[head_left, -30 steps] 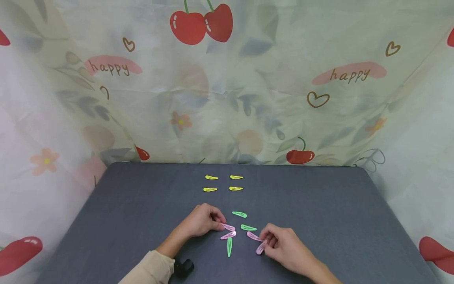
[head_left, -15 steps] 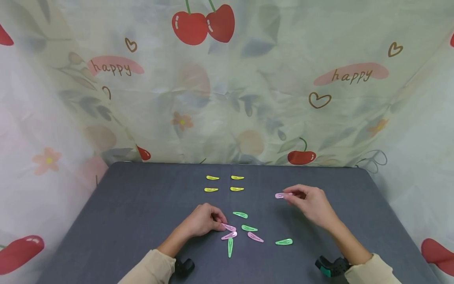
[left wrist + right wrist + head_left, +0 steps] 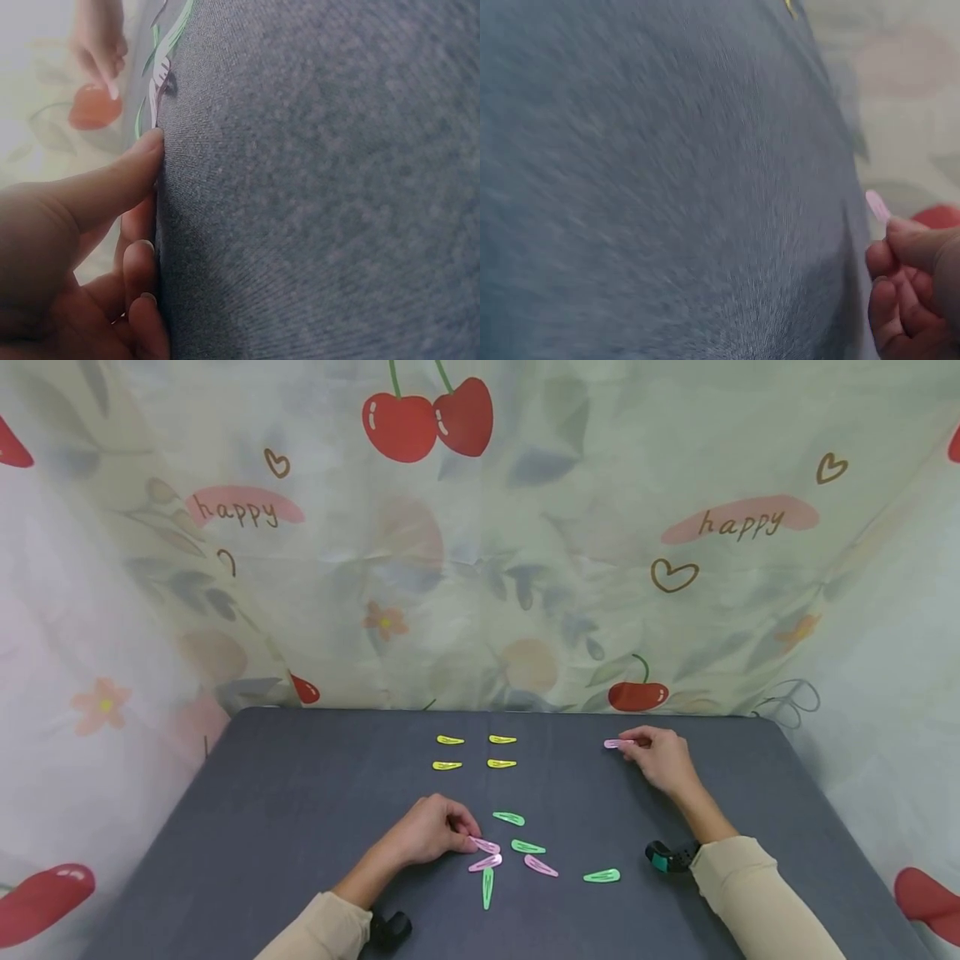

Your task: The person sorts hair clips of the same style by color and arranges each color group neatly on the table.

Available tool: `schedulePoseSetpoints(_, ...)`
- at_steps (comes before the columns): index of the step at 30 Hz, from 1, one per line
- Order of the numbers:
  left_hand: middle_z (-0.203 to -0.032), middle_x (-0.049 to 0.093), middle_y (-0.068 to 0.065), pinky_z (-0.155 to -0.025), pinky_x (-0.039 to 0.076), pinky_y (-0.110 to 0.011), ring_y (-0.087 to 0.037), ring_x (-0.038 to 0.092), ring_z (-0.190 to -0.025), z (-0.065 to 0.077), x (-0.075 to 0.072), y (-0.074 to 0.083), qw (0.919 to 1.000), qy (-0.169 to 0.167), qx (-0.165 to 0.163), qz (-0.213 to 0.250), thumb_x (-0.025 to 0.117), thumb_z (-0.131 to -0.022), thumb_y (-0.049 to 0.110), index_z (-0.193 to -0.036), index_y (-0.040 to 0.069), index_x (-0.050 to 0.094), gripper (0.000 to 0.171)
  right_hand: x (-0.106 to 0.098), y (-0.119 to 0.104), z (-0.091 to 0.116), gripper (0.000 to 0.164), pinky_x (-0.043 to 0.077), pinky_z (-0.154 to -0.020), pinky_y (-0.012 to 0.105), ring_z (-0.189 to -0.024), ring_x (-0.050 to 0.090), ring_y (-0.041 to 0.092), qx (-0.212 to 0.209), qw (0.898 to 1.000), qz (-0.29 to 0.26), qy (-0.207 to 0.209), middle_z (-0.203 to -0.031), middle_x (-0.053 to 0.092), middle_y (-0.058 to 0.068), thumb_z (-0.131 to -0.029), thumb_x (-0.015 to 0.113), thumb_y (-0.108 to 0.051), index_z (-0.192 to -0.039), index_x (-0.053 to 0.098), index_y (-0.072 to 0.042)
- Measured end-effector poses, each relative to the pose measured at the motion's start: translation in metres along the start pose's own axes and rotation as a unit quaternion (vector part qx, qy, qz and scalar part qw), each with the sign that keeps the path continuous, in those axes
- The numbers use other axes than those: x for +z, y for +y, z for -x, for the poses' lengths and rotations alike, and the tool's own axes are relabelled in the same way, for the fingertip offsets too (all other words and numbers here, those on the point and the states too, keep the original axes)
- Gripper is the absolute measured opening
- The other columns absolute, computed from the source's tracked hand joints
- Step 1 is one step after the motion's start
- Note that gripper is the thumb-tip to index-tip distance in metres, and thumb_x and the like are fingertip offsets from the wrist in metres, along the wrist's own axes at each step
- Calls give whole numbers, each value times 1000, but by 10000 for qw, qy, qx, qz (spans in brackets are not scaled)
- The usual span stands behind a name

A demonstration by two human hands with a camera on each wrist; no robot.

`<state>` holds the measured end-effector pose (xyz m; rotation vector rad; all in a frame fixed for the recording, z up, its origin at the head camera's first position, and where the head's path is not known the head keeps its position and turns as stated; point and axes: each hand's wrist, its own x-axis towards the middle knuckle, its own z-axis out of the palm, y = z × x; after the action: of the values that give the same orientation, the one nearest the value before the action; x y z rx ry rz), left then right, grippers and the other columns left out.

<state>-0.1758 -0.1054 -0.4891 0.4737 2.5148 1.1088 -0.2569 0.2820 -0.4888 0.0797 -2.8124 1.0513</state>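
Between thumb and fingertips, my right hand pinches a pink hair clip near the table's back right; the right wrist view shows the clip's rounded end poking out past the thumb. My left hand pinches the narrow end of another pink hair clip at the table's middle. Just in front of that clip lies a second pink clip, with a green clip pointing toward me below it. In the left wrist view my thumb presses at the clip's end, low along the cloth.
Several yellow clips lie in two rows near the back edge. Right of my left hand are green clips and a pink clip; another green clip lies farther right. A patterned curtain hangs behind the dark table.
My right hand has picked up a pink clip from beside the middle group and carried it back and to the right. My left hand has stayed in place.
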Motion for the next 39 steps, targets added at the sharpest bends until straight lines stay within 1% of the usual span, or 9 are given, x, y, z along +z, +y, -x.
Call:
schedulePoseSetpoints(2,-72,66,8,-60,41,-20,-6,54,-67,0,1,0,10000,-11,18,-5,88,-80,17,-84,19,79,9,1,7,-5,20,46,-60,26,-71,67,15,61,10000,56,25,-85,77,12,-97,72,-19,-109,77,-4)
schedulePoseSetpoints(4,-72,66,9,-60,41,-20,-6,54,-67,-1,2,1,10000,-33,-5,3,87,-81,18,-84,19,79,9,1,12,-9,21,48,-64,28,-76,68,18,118,9998,133,26,-91,78,14,-97,71,-20,-110,77,-4)
schedulePoseSetpoints(9,-73,65,9,-60,41,-21,-7,54,-68,-1,3,3,9999,-73,-70,48,87,-81,18,-83,19,79,9,-1,21,-15,24,51,-73,33,-87,68,25,231,9993,263,-134,-104,77,17,-97,71,-23,-112,76,-5)
schedulePoseSetpoints(15,-73,65,8,-61,41,-22,-9,55,-69,-1,2,3,9999,-63,-135,-9,88,-80,19,-83,20,78,11,-2,21,-22,24,49,-75,33,-89,66,26,183,9979,346,-511,-103,76,16,-96,72,-23,-111,76,-5)
schedulePoseSetpoints(20,-73,64,8,-61,40,-22,-10,55,-69,1,-1,4,9997,-93,-196,-88,88,-80,19,-83,19,77,12,1,21,-24,24,47,-76,32,-92,64,26,164,9973,220,-684,-103,74,14,-96,72,-23,-113,76,-7)
schedulePoseSetpoints(25,-72,63,8,-61,39,-23,-10,54,-68,1,-2,5,9995,-141,-176,-207,88,-80,23,-83,20,76,13,2,22,-25,21,45,-76,32,-90,63,25,227,9975,193,-638,-101,75,13,-95,73,-24,-108,77,-8)
schedulePoseSetpoints(31,-74,63,11,-65,40,-25,-8,54,-69,-3,1,9,9978,23,-14,-661,88,-80,30,-81,24,74,15,3,25,-25,19,44,-75,31,-87,62,22,266,9981,111,-550,-98,75,13,-95,74,-24,-106,78,-8)
schedulePoseSetpoints(35,-77,63,12,-68,42,-25,-6,54,-72,-6,4,12,9966,71,117,-818,88,-80,27,-84,24,75,14,4,24,-24,19,44,-75,31,-86,60,22,347,9979,28,-548,-97,74,13,-96,73,-23,-106,77,-7)
schedulePoseSetpoints(39,-72,63,10,-65,41,-24,-6,54,-67,-8,6,13,9972,38,106,-742,88,-80,21,-84,21,75,14,5,23,-23,19,43,-75,31,-87,59,22,434,9974,-8,-568,-97,74,13,-96,73,-23,-106,77,-7)
